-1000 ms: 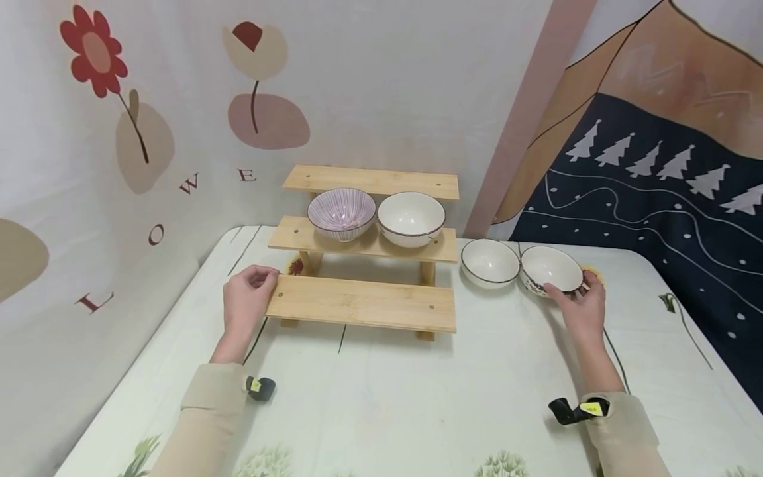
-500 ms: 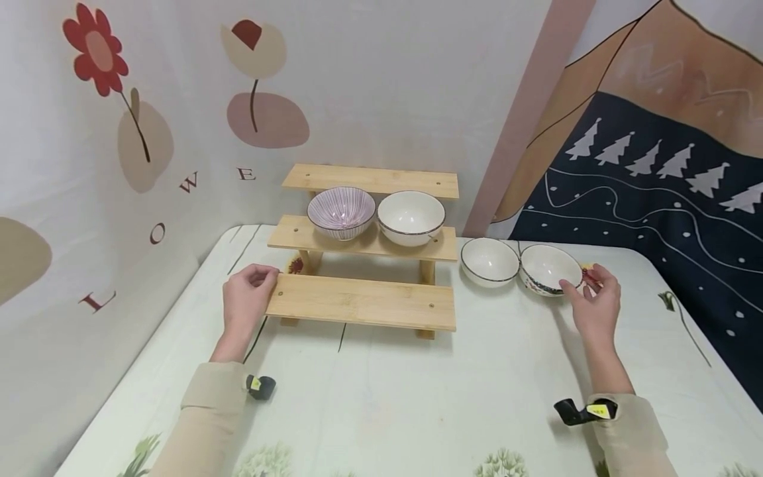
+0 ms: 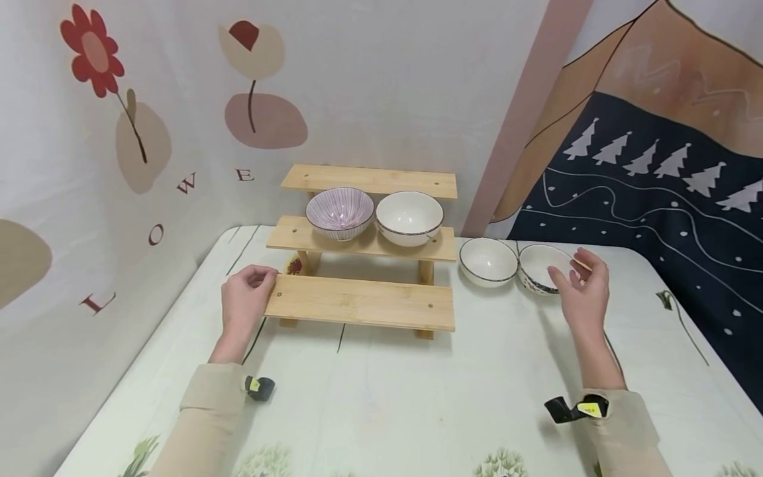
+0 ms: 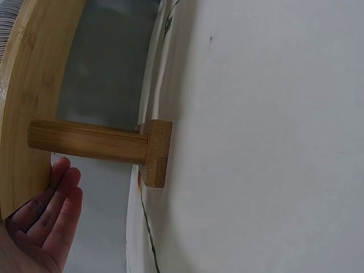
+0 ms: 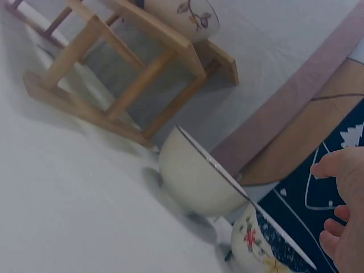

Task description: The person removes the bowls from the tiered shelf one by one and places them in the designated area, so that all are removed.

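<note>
My left hand (image 3: 246,296) pinches the left end of the lowest board of a three-tier wooden display shelf (image 3: 360,303); in the left wrist view its fingers (image 4: 60,219) lie under the board. My right hand (image 3: 584,291) hovers at the right side of a flower-patterned bowl (image 3: 539,265), thumb and fingers apart, holding nothing. In the right wrist view that hand (image 5: 347,210) stands clear of the bowl's rim. A plain cream bowl (image 3: 489,263) sits on the table just left of the flower-patterned one, their rims touching or nearly so.
On the middle tier stand a purple-striped bowl (image 3: 340,213) and a white bowl (image 3: 409,217) side by side. The top board (image 3: 369,180) is close to the curtain behind. A pale floral cloth covers the table (image 3: 381,397).
My right hand has let go of the flower-patterned bowl, drawn off to the right, then lifted and come back slightly left above its right rim. My left hand has stayed put.
</note>
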Tool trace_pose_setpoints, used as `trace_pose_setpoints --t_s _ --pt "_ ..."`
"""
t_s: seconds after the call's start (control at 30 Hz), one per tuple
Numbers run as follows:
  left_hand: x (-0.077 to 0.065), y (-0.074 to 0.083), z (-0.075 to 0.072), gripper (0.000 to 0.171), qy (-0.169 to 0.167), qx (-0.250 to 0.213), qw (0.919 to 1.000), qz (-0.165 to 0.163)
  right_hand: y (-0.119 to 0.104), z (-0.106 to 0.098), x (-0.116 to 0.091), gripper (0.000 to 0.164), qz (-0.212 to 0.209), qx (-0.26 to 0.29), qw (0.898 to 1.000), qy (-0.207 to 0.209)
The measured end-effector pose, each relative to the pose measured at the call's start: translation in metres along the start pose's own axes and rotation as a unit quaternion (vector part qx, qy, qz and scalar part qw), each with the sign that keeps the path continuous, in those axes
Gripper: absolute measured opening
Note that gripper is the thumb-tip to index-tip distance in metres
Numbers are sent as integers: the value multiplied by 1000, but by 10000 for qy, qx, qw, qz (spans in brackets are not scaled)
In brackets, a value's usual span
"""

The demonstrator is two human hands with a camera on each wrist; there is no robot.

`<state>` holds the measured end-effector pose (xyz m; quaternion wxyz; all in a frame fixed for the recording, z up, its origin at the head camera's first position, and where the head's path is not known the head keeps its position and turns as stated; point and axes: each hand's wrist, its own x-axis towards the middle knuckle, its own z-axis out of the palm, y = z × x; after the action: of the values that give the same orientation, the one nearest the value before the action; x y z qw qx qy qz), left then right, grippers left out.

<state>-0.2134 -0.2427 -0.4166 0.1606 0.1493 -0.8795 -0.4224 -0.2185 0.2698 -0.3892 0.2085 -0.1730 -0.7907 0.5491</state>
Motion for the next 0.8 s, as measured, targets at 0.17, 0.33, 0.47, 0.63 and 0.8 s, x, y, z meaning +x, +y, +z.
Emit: trace_pose_setpoints --t_s 0.17,0.33,0.47,0.63,0.8 --pt "0 -1 0 26 4 16 10000 2 -18 13 -8 67 -113 353 9988 -329" --pt "0 -1 -1 25 21 19 10000 26 -34 31 -16 68 -197 520 9954 -784" --pt "-1 -2 -1 25 12 5 10000 27 -44 46 -23 69 -391 797 9897 -1125" --pt "-1 -2 0 25 6 32 10000 15 -56 65 -34 70 -644 1002 9804 -1570" --pt "0 -3 0 25 7 23 10000 21 -68 84 -41 71 -842 1200 9708 -1899"
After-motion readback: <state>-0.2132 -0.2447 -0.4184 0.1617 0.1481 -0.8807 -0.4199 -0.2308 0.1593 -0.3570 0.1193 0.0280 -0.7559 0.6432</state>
